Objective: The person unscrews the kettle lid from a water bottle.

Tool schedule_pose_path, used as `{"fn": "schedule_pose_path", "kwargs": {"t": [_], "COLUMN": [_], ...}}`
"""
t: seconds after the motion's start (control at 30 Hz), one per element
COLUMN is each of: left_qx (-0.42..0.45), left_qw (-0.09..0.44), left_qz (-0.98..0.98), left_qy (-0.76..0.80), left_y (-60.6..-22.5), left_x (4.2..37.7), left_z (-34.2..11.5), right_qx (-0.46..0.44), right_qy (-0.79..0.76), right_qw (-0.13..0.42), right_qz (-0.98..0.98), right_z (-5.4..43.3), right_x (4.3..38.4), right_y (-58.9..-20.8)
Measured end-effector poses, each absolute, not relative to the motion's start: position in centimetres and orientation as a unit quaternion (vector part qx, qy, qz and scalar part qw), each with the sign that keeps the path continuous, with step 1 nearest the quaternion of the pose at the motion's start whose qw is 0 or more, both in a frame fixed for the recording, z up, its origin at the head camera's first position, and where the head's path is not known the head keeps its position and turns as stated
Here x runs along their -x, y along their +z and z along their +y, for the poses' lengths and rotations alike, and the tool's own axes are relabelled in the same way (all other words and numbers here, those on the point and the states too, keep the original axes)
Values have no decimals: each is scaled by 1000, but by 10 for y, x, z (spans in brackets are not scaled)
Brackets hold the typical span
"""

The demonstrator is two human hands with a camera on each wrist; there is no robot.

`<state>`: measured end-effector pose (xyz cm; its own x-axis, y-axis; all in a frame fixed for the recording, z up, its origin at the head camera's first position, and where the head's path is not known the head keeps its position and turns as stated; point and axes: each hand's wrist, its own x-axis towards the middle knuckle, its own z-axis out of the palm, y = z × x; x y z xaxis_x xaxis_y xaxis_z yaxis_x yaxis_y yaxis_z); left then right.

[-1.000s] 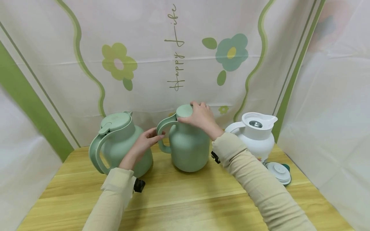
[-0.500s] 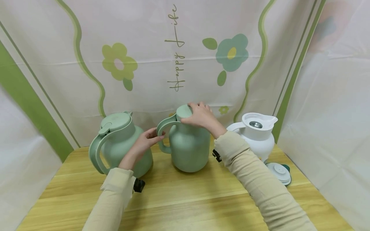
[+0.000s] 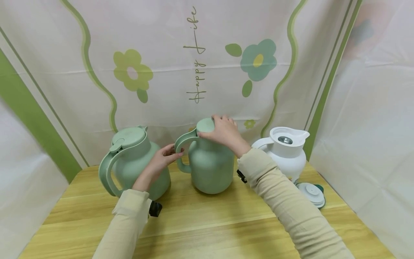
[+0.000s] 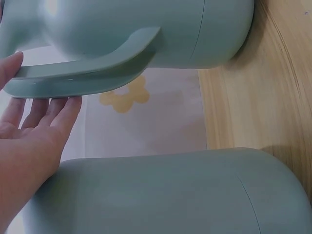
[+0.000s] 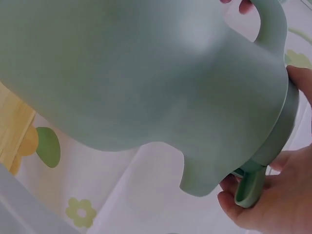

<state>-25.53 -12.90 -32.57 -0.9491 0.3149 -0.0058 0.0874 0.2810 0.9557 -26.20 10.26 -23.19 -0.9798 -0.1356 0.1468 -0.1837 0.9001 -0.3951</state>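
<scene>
A light green thermos jug (image 3: pixel 210 169) stands upright mid-table, its handle (image 3: pixel 183 138) toward the left. My left hand (image 3: pixel 161 158) holds that handle, thumb on one side and fingertips on the other, as the left wrist view shows. On top, my right hand (image 3: pixel 224 131) grips the round green lid (image 3: pixel 205 125). Seen from the right wrist, the thumb and fingers curl round the lid's edge, beside a small tab (image 5: pixel 251 187) on it. The jug's spout (image 5: pixel 195 175) juts out below these fingers. The lid sits at the jug's neck.
Close on the left is a rounder green jug (image 3: pixel 139 162) with its lid on. To the right stands a white jug (image 3: pixel 284 158), open-topped with a metal neck inside; a pale lid (image 3: pixel 312 194) lies before it. A patterned curtain (image 3: pixel 168 82) hangs behind the wooden table (image 3: pixel 194 230).
My right hand shifted slightly to the right on the lid, then came back left. The left hand keeps its hold on the handle, and the jugs stay where they were.
</scene>
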Motion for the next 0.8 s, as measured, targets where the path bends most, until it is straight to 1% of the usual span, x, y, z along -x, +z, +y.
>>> {"fn": "schedule_pose_path", "kwargs": {"t": [0.23,0.43,0.8], "left_qx": [-113,-111,-117], "left_qw": [95,87,89], "left_qz": [792,792,786], "left_qy": [592,594,600], "left_y": [-326,-327,-327], "left_x": [255,256,255], "left_z": [-128,-127,-127], "right_qx": [-108,-112,-62], "right_qy": [222,210,209], "right_qw": [46,52,79], "right_qz": [-968,-970,-973], "right_z": [103,103,103], "right_x": [263,262,263], "right_y": [-233,-234,-234]}}
